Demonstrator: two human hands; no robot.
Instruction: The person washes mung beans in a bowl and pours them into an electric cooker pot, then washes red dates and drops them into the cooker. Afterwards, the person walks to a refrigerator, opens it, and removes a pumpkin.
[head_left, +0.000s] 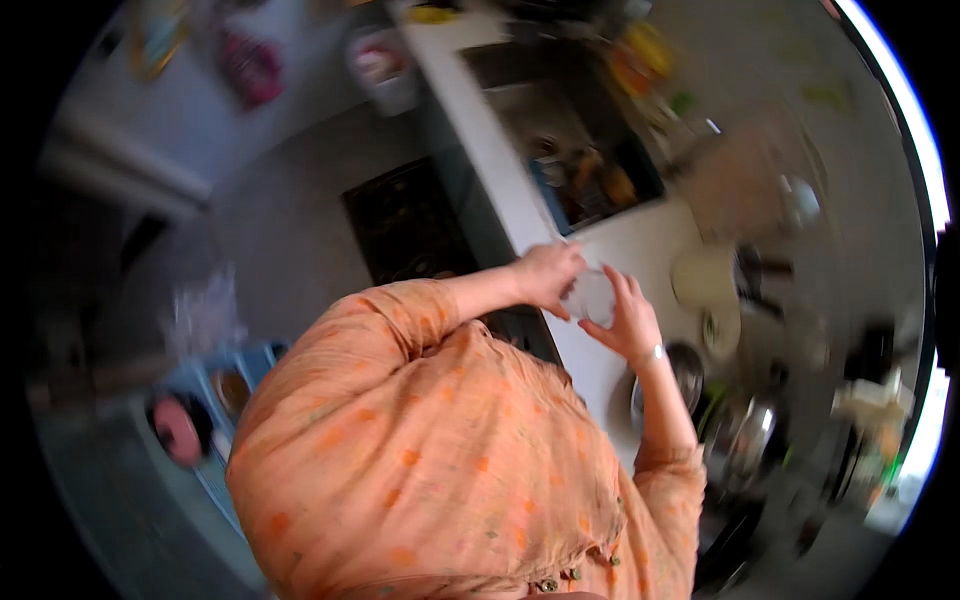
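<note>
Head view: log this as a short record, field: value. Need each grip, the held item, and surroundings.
left grip: curled at one side of the held item
right grip: fingers spread around the opposite side
held item: clear round object, exact type too blurred to tell
wrist: silvery band on the right one
surface: item is over the white counter
sink: several things inside, blurred
floor: dark mat beside the cabinets
image quality: motion blur
</note>
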